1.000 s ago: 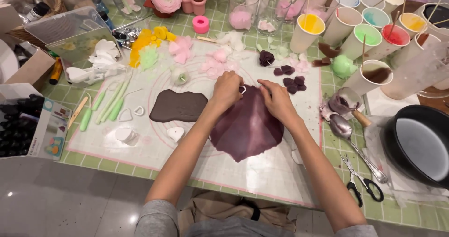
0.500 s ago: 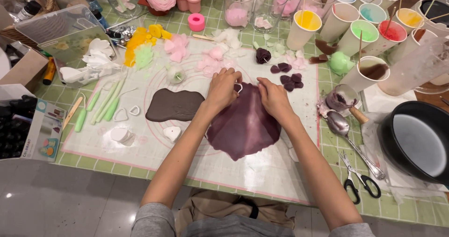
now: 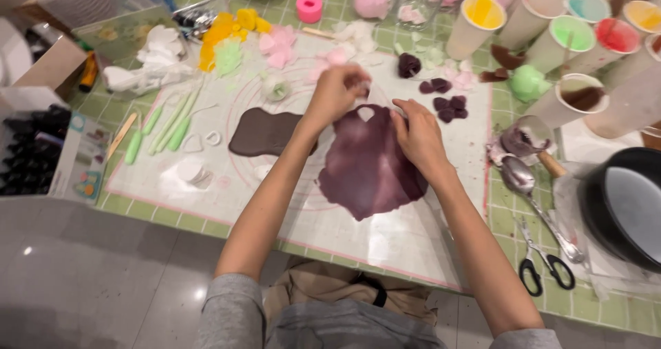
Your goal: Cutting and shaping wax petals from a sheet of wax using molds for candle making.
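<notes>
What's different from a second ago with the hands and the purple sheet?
The left hand has lifted off the purple sheet, pinching something small. A heart-shaped hole now shows at the sheet's top edge. The right hand still rests on the sheet. The brown sheet has not moved.

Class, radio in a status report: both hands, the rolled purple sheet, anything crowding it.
Left hand raised at purple sheet top edge, fingers pinched. Right hand flat on sheet. Heart-shaped hole between them. Brown sheet close alongside.

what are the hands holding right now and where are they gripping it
The left hand pinches something small, too blurred to identify. The right hand rests on the purple dough sheet's top edge.
</notes>
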